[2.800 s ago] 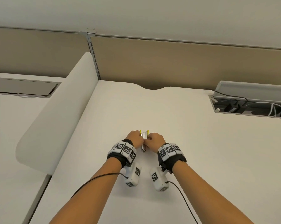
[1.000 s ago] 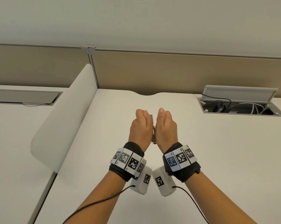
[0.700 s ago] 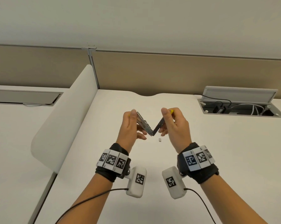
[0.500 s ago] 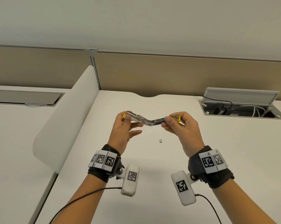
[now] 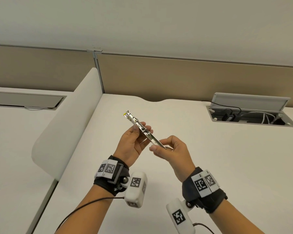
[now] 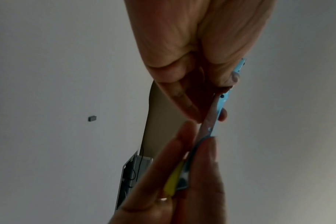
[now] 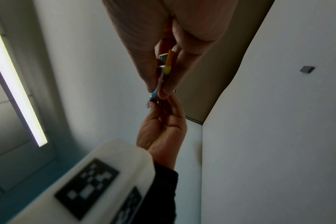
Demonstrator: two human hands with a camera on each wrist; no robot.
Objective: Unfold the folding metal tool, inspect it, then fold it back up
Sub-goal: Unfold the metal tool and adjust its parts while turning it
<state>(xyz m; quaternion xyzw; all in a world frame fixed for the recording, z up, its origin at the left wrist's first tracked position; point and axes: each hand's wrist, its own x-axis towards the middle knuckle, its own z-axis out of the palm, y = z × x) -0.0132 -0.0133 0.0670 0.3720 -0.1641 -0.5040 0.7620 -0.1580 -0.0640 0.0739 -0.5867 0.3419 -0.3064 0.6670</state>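
The folding metal tool (image 5: 145,130) is stretched out nearly straight, held in the air above the white desk (image 5: 226,166). It slants from a yellow-tipped far end at upper left down to the near end. My left hand (image 5: 142,128) pinches it around the middle hinge between thumb and fingers. My right hand (image 5: 159,146) pinches the near end with curled fingers. In the left wrist view the tool (image 6: 215,121) runs as a thin strip from my left hand (image 6: 211,91) to my right hand (image 6: 194,151). In the right wrist view a yellow end piece (image 7: 169,62) shows between my right hand's fingers (image 7: 153,81).
A small grey piece (image 6: 92,118) lies loose on the desk, also in the right wrist view as a grey piece (image 7: 306,69). An open cable box (image 5: 253,115) with plugs sits at the back right. A white curved divider (image 5: 66,124) borders the desk's left side.
Both hands lifted the folded tool off the desk and swung its two halves apart, through a V, to a nearly straight line. It has since turned diagonal, my right hand coming nearer.
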